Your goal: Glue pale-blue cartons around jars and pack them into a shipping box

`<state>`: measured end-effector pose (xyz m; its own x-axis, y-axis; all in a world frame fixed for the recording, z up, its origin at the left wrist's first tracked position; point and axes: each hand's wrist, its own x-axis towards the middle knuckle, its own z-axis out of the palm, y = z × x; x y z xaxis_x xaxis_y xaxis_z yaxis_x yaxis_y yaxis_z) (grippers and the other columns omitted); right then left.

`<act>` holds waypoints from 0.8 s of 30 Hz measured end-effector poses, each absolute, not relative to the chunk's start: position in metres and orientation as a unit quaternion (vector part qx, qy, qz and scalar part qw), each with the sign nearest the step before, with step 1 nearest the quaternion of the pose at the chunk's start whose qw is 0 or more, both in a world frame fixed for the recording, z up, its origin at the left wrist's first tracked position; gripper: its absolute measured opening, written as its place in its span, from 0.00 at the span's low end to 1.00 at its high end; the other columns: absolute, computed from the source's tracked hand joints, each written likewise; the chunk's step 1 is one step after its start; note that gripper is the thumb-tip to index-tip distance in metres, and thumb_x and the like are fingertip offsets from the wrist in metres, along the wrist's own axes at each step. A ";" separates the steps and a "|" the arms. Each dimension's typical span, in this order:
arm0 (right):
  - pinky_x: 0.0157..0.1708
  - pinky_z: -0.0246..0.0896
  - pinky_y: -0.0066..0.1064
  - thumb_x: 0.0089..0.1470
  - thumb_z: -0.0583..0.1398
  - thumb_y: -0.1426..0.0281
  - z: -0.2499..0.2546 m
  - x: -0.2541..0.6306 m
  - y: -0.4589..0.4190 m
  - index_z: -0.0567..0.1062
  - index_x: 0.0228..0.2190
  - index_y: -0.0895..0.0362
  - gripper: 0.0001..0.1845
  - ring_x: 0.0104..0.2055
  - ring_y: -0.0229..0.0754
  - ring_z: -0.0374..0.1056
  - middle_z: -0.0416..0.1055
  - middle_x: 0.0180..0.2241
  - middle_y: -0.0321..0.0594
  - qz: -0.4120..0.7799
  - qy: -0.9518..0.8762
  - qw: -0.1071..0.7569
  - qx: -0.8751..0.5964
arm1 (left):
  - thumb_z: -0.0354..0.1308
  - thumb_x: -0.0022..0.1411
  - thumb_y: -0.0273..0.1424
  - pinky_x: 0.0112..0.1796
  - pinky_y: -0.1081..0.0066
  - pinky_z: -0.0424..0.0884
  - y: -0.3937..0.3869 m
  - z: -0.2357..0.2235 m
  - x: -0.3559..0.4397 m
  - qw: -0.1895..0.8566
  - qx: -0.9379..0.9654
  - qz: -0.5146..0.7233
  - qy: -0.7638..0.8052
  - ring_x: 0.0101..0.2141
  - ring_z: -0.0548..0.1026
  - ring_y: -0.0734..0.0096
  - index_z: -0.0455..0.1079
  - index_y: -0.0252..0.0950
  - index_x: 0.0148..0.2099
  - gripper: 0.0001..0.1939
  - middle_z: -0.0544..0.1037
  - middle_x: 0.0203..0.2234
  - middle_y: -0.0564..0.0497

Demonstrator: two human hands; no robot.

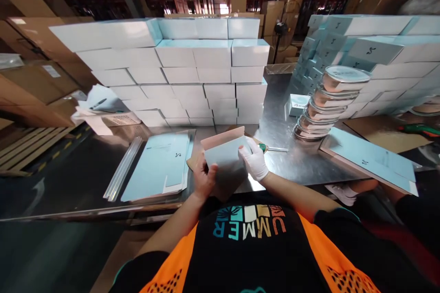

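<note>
Both my hands hold a partly folded light-blue carton (225, 153) with a brown inner flap, just above the near edge of the steel table (282, 132). My bare left hand (203, 178) grips its left lower side with fingers wrapped round it. My right hand (253, 160), in a white glove, pinches its right edge. A stack of flat light-blue carton blanks (160, 167) lies to the left of my hands, another stack of blanks (371, 158) to the right.
A wall of assembled light-blue boxes (192, 73) stands at the back of the table, a second pile of boxes (360, 50) at right. A leaning stack of round clear-lidded tins (326, 103) rises right of centre. A green-handled tool (271, 148) lies near my right hand. Brown cartons fill the shelves behind.
</note>
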<state>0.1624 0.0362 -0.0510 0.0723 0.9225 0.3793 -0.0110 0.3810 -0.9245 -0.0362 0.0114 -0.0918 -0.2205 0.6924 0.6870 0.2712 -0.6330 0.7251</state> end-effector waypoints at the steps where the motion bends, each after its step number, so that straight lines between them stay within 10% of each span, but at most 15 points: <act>1: 0.64 0.71 0.48 0.60 0.67 0.51 -0.051 0.160 0.040 0.78 0.55 0.55 0.29 0.56 0.53 0.76 0.80 0.54 0.48 0.364 -0.554 0.621 -0.417 | 0.62 0.71 0.59 0.55 0.56 0.79 0.011 -0.094 -0.035 0.159 0.581 0.698 0.388 0.51 0.82 0.53 0.74 0.40 0.62 0.32 0.81 0.52 0.40; 7: 0.64 0.71 0.47 0.65 0.61 0.56 -0.043 0.193 0.064 0.67 0.67 0.54 0.34 0.58 0.50 0.76 0.74 0.63 0.52 0.325 -0.593 0.603 -0.424 | 0.70 0.61 0.63 0.60 0.52 0.75 0.017 -0.107 -0.052 0.114 0.674 0.597 0.420 0.58 0.78 0.48 0.74 0.41 0.58 0.36 0.79 0.50 0.43; 11: 0.58 0.72 0.51 0.59 0.69 0.50 -0.054 0.237 0.075 0.78 0.49 0.57 0.28 0.53 0.61 0.78 0.80 0.46 0.56 0.254 -0.648 0.336 -0.635 | 0.64 0.64 0.67 0.56 0.56 0.76 0.026 -0.094 -0.061 0.147 0.595 0.635 0.470 0.52 0.79 0.52 0.73 0.41 0.57 0.38 0.79 0.50 0.43; 14: 0.48 0.74 0.51 0.43 0.79 0.55 -0.071 0.247 0.074 0.75 0.53 0.60 0.41 0.42 0.61 0.78 0.80 0.40 0.54 0.278 -0.617 0.199 -0.709 | 0.63 0.64 0.68 0.51 0.60 0.76 0.035 -0.077 -0.059 0.165 0.550 0.668 0.474 0.48 0.79 0.55 0.74 0.41 0.56 0.37 0.80 0.48 0.43; 19: 0.34 0.74 0.40 0.41 0.71 0.68 -0.079 0.246 0.064 0.73 0.50 0.58 0.33 0.33 0.49 0.74 0.77 0.34 0.42 0.387 -0.532 0.358 -0.663 | 0.69 0.62 0.63 0.43 0.65 0.75 0.042 -0.063 -0.057 0.223 0.519 0.687 0.457 0.39 0.77 0.62 0.73 0.39 0.55 0.36 0.79 0.42 0.47; 24: 0.36 0.76 0.39 0.45 0.66 0.61 -0.051 0.259 0.043 0.73 0.47 0.55 0.26 0.33 0.45 0.72 0.77 0.36 0.40 0.292 -0.513 0.542 -0.598 | 0.72 0.62 0.59 0.45 0.66 0.74 0.038 -0.059 -0.052 0.242 0.516 0.692 0.443 0.42 0.77 0.62 0.74 0.39 0.55 0.33 0.80 0.44 0.47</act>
<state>0.2594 0.0430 -0.0513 0.3019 0.9306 0.2070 0.2964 0.1147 -0.9482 -0.0525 0.0380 -0.0590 -0.3511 0.7914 0.5005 0.1224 -0.4911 0.8625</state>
